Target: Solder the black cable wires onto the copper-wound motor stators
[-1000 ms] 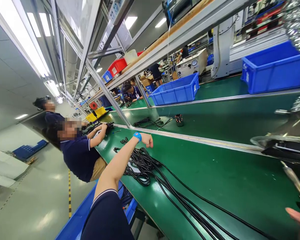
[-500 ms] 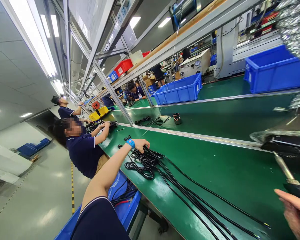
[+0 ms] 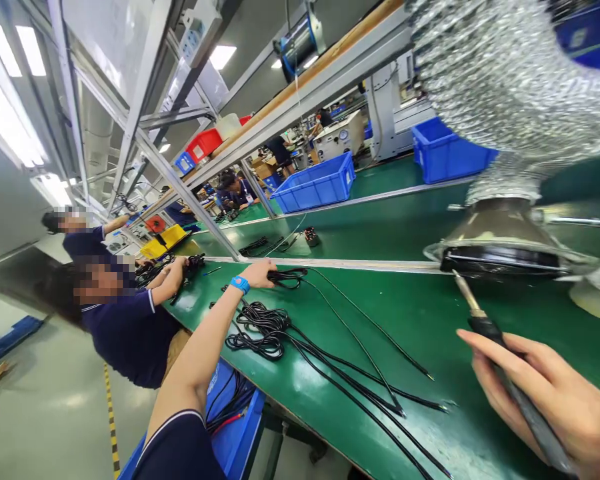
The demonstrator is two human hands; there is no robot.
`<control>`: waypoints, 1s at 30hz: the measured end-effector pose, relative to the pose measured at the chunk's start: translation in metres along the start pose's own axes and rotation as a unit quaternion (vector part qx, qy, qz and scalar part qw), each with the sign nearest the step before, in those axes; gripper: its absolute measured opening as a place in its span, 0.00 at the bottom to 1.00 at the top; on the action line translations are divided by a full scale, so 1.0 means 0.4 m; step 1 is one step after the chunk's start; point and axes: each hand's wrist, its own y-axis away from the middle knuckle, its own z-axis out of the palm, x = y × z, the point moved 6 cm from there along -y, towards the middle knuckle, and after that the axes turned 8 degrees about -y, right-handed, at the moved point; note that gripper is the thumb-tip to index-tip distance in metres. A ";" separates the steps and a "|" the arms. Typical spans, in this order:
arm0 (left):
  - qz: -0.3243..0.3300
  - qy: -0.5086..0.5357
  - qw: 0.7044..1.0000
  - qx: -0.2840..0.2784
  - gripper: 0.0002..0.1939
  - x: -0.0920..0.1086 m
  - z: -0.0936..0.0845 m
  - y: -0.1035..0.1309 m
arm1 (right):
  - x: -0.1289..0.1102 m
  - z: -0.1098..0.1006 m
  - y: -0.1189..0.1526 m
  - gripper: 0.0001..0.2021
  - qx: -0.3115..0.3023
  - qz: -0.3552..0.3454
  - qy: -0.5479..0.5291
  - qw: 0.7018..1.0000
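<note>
My left hand (image 3: 259, 274), with a blue wristband, is closed on a coiled black cable (image 3: 291, 277) near the metal strip of the green bench. Two ends of that cable trail right across the bench. Nearer me lies a pile of looped black cables (image 3: 263, 327), its long straight ends stretching to the lower right. On the right my right hand (image 3: 535, 387) grips a soldering iron (image 3: 495, 340) like a pen, its tip pointing up and left, just below a dark fume hood (image 3: 505, 257).
A foil duct (image 3: 485, 80) drops to the hood. Blue bins (image 3: 315, 185) stand behind the strip, near a dark round container (image 3: 311, 236). A blue bin of cables (image 3: 253, 420) sits below the bench edge. Two people work at the left (image 3: 115, 327).
My left hand has moved off the pile toward the metal strip, bringing one coiled cable with it. The view has swung right, so my right hand and the iron show more fully.
</note>
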 end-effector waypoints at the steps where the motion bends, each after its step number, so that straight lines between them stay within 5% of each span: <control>1: -0.003 0.002 1.000 0.010 0.29 0.017 -0.008 -0.018 | -0.012 -0.007 -0.007 0.26 0.007 -0.022 0.019 1.000; 5: 0.018 0.016 0.999 0.047 0.34 0.175 -0.025 -0.056 | -0.045 -0.027 -0.027 0.25 0.033 -0.102 0.067 0.992; 10: 0.253 0.106 0.958 0.087 0.26 0.511 -0.052 0.014 | -0.038 -0.034 -0.031 0.19 0.038 -0.104 0.077 0.991; 13: 0.319 0.148 0.929 0.119 0.31 0.637 -0.070 0.042 | -0.041 -0.038 -0.036 0.19 0.049 -0.105 0.072 0.991; 16: 0.301 0.175 0.922 0.169 0.29 0.689 -0.088 0.014 | -0.057 -0.057 -0.049 0.18 0.076 -0.103 0.067 0.989; 21: 0.300 0.218 0.909 0.188 0.10 0.749 -0.111 -0.055 | -0.091 -0.133 -0.068 0.15 0.101 -0.067 0.115 0.986; 26: 0.291 0.264 0.911 0.128 0.05 0.761 -0.098 -0.028 | -0.077 -0.273 -0.012 0.14 0.106 -0.043 0.259 0.959; 30: 0.319 0.340 0.884 0.048 0.07 0.759 -0.066 0.047 | 0.008 -0.379 0.059 0.15 0.088 0.028 0.406 0.909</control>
